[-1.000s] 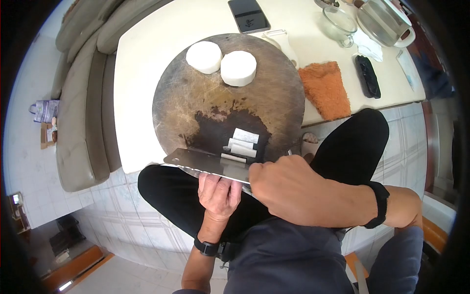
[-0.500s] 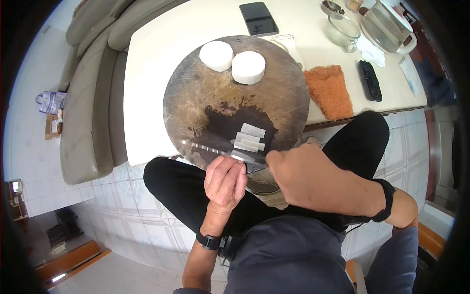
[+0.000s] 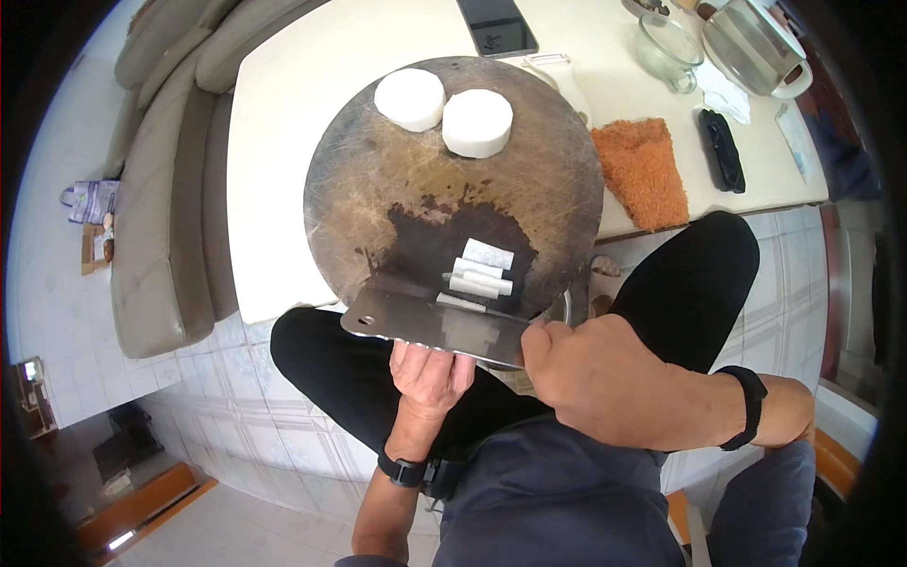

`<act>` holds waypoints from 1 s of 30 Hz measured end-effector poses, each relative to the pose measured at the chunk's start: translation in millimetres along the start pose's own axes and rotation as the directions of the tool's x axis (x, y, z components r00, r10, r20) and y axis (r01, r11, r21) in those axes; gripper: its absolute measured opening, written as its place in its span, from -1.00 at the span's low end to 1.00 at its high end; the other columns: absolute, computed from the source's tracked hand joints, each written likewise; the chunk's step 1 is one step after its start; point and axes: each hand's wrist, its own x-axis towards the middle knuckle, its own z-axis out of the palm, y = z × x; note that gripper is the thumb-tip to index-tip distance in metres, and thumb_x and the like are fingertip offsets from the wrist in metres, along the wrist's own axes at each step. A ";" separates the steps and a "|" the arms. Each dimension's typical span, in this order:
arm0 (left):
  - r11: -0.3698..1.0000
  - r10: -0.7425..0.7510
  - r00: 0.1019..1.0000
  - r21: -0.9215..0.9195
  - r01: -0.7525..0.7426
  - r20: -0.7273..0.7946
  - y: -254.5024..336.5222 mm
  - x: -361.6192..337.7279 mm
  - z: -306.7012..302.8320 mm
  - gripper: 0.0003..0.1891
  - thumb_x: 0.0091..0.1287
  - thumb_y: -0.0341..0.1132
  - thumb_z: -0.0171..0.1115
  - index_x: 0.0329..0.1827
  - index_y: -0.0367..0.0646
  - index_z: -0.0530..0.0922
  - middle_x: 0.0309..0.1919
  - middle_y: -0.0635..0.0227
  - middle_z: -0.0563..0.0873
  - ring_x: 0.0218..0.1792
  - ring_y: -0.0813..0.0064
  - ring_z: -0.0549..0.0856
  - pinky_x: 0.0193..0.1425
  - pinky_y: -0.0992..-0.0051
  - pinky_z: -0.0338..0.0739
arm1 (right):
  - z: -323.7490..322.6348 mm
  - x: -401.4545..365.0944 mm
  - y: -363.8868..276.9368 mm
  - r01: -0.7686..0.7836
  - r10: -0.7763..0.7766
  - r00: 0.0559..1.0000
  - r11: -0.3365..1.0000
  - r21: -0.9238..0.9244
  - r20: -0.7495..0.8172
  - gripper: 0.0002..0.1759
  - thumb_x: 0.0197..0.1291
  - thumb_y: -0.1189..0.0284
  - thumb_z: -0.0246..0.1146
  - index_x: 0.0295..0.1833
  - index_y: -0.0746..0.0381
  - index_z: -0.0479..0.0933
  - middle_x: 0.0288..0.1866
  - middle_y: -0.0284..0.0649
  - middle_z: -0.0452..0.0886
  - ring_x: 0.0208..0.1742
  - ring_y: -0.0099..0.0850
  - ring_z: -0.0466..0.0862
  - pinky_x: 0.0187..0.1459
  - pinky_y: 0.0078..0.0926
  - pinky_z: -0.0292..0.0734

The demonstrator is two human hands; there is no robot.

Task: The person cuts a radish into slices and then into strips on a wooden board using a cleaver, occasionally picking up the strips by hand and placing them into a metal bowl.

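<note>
My right hand (image 3: 590, 373) is closed round the handle end of a wide metal cleaver (image 3: 430, 326), whose blade lies tilted over the near edge of the round wooden board (image 3: 359, 198). Behind the blade is my left hand (image 3: 430, 378), its fingers bent and close together; their tips are hidden, and so is anything they hold. Several white slices (image 3: 482, 274) lie on the board's dark wet patch, one right beside the blade. Two thick white round pieces (image 3: 477, 123) stand at the board's far side.
On the pale table (image 3: 274, 170) are a phone (image 3: 498, 26), a peeler (image 3: 564, 80), an orange cloth (image 3: 642, 173), a black case (image 3: 721, 151), a glass cup (image 3: 667, 52) and a glass pot (image 3: 751, 47). A brown sofa (image 3: 161, 208) stands at the left.
The cleaver has turned from edge-on to show its broad side and now covers my left fingertips. A slice now lies apart beside the blade. My right hand has moved slightly nearer my body.
</note>
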 end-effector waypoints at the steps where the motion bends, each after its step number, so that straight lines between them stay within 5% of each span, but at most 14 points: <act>1: 1.000 -0.010 1.000 0.000 0.010 0.001 0.3 -0.6 0.7 -0.85 -0.05 -0.55 0.40 -0.39 -0.30 0.66 -0.31 0.17 0.69 -0.25 0.14 0.70 -0.06 0.26 0.60 | -0.4 0.5 -0.7 0.000 0.000 1.000 1.000 0.001 0.000 -0.75 -0.17 0.61 0.27 -0.32 0.42 0.40 -0.52 -0.07 0.53 -0.60 -0.21 0.62 -0.59 -0.32 0.48; 6: 1.000 0.005 1.000 -0.007 -0.005 0.016 -1.4 -1.1 -0.8 -0.85 -0.04 -0.54 0.39 -0.38 -0.29 0.66 -0.27 0.15 0.70 -0.24 0.14 0.70 -0.05 0.26 0.60 | -2.8 5.9 0.5 0.011 -0.012 1.000 0.999 0.050 0.016 -0.77 -0.16 0.62 0.27 -0.35 0.44 0.40 -0.54 -0.03 0.54 -0.61 -0.18 0.61 -0.61 -0.30 0.47; 15: 0.998 0.013 1.000 -0.062 -0.013 -0.003 -0.3 4.9 1.4 -0.83 -0.03 -0.59 0.38 -0.33 -0.34 0.66 -0.26 0.18 0.70 -0.22 0.17 0.68 -0.09 0.33 0.61 | 5.8 31.1 8.9 0.110 -0.076 0.981 0.975 0.192 -0.176 -0.84 -0.14 0.61 0.25 -0.43 0.45 0.43 -0.59 0.09 0.54 -0.52 -0.01 0.66 -0.50 -0.16 0.54; 17: 0.997 0.026 0.999 -0.067 -0.028 -0.022 0.7 7.9 2.8 -0.82 -0.03 -0.61 0.38 -0.31 -0.34 0.67 -0.26 0.20 0.70 -0.20 0.18 0.68 -0.09 0.34 0.61 | 4.7 34.4 18.0 -0.040 0.052 0.996 0.986 0.161 -0.072 -0.89 -0.09 0.48 0.30 -0.49 0.32 0.58 -0.47 0.03 0.63 -0.38 -0.01 0.69 -0.35 -0.17 0.59; 21: 0.995 0.016 0.998 -0.096 -0.021 -0.053 2.0 6.0 5.0 -0.80 0.05 -0.64 0.36 -0.25 -0.29 0.67 -0.25 0.20 0.70 -0.20 0.19 0.68 -0.06 0.34 0.58 | 9.7 23.6 22.5 -0.089 0.120 0.981 0.976 0.197 -0.150 -0.86 -0.08 0.51 0.29 -0.44 0.38 0.55 -0.51 0.12 0.61 -0.39 0.04 0.69 -0.36 -0.10 0.58; 30: 0.996 0.030 0.997 -0.077 -0.036 -0.071 0.3 4.4 4.5 -0.81 -0.05 -0.61 0.41 -0.33 -0.32 0.68 -0.32 0.23 0.69 -0.21 0.19 0.67 -0.09 0.34 0.61 | -6.5 0.3 13.1 -0.023 0.023 1.000 0.995 0.101 0.001 -0.81 -0.05 0.52 0.32 -0.37 0.37 0.46 -0.53 0.08 0.59 -0.48 0.00 0.67 -0.39 -0.16 0.56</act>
